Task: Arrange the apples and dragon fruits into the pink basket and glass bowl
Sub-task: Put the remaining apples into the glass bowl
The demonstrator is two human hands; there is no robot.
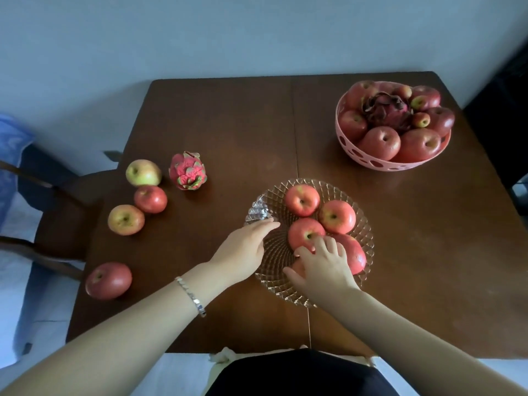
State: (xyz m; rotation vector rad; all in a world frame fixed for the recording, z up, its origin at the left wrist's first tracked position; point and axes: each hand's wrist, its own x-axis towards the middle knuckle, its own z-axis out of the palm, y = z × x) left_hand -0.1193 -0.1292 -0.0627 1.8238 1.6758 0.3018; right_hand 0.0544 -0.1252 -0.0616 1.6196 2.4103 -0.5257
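Dark wood table [217, 115] vs pale wall. Risk: glass bowl [258, 208] is shallow w/ approx 5 apples crowded in; a nudge could roll one over the rim or slide the bowl. Left hand [243, 250] open, fingertips resting on bowl's near-left rim, holding nothing. Right hand [323, 267] spread loosely over a partly hidden apple [298, 267] at bowl's front; firm grip or not, can't tell. Pink basket [371, 162] far right, full. Loose dragon fruit [188, 171] & 4 apples wait at left.
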